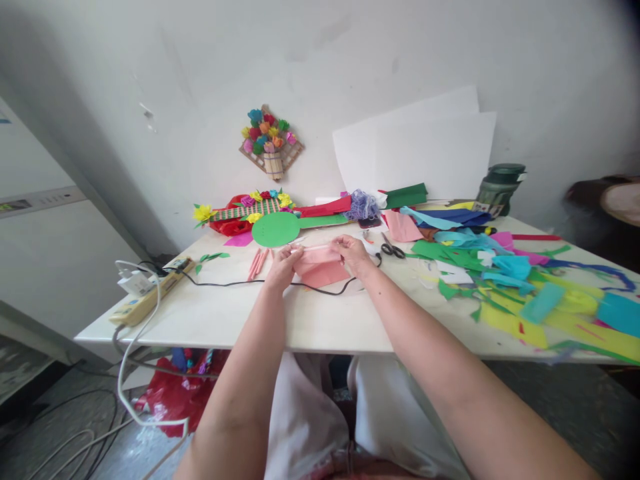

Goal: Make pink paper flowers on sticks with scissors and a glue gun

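Pink paper: a salmon-pink sheet [320,265] is lying flat on the desk [310,320], right between the two hands, its far edge lifted and being rolled or folded over.
Left hand: the left hand [281,265] is pinching the sheet's left end, fingers curled over the top edge.
Right hand: the right hand [353,253] is pinching the right end the same way, so the fold is probably staying even across the width.
Long axis: the rolled edge is running left to right, hand to hand, squarely across the person's front.
Cable: a black cable [225,283] is trailing under the sheet, from the power strip [150,297] well left of the left hand.
Scissors: black scissors [391,249] are lying just beyond the right hand, within easy reach.
Pink sticks: thin pink rolls [257,262] are sitting just left of the left hand.
Scraps: coloured offcuts [525,287] are piling up out to the right, clear of the working patch.
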{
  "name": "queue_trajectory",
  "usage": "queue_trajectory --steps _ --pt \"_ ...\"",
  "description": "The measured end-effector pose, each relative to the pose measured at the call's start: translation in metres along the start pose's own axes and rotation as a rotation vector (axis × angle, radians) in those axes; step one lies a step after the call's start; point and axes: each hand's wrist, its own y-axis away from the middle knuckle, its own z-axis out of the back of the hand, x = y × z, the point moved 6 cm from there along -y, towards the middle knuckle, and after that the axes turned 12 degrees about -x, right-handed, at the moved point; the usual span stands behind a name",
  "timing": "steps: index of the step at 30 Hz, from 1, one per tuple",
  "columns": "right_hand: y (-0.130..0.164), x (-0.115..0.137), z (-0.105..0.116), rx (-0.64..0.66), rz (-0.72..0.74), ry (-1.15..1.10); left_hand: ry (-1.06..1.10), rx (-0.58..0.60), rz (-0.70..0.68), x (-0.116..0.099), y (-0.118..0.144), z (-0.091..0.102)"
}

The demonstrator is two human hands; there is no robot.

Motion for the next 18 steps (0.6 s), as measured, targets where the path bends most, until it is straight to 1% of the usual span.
queue_trajectory --steps 6,13,18 --pt "0.0022 0.0020 -0.0017 0.025 -0.010 -0.022 -0.032 0.028 0.001 0.0017 -0.0010 0.0010" --pt "0.0025 -0.0012 -0.0027 0.019 -0.090 -0.134 0.005 -0.011 0.060 0.0006 0.0020 0.0000" --pt "0.0015 -0.0035 -0.0044 0.052 -0.109 -0.172 0.054 -0.015 0.110 -0.0008 0.0056 -0.0018"
